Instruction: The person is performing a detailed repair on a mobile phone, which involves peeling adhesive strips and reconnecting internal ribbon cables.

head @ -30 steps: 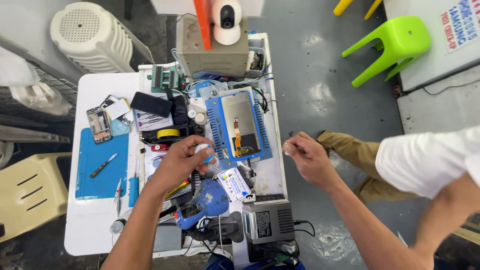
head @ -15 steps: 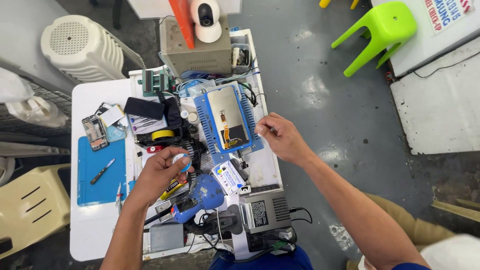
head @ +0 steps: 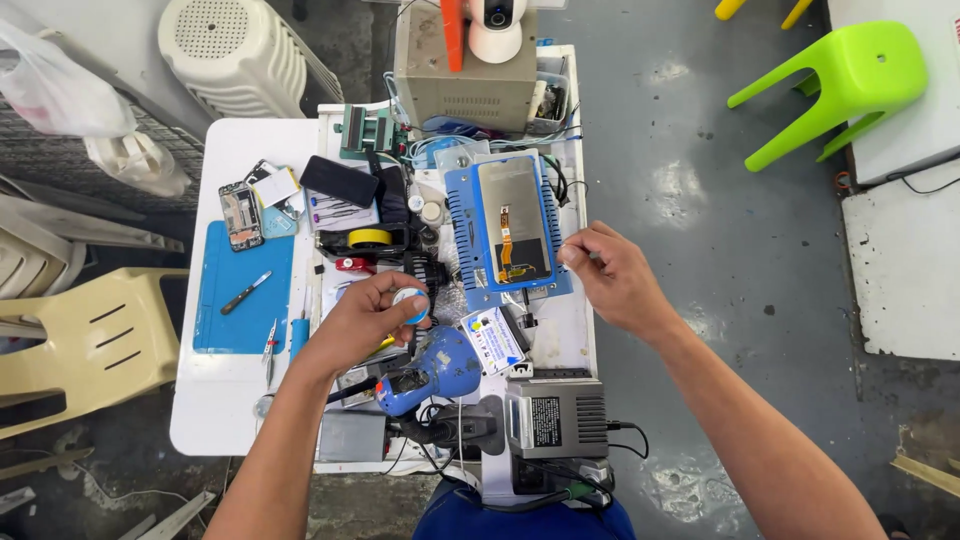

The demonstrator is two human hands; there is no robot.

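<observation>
A small round white and blue roll of tape is held in the left hand, the grip being closed narrowly on it between the thumb and the curled fingers, with the round face turned up toward the camera. The roll is held just above the cluttered middle of the white desk, beside a blue heat gun. The right hand is pinched tight, thumb against forefinger; whether anything thin is held there cannot be told. This hand is placed at the right edge of a blue rectangular heating plate, near its lower corner. On the plate a dark phone screen panel with an orange flex strip is laid flat, its long axis running away from the person, tilted slightly left at the far end. To the left, a blue work mat with a small knife is seen, and a yellow tape roll is set between mat and plate.
</observation>
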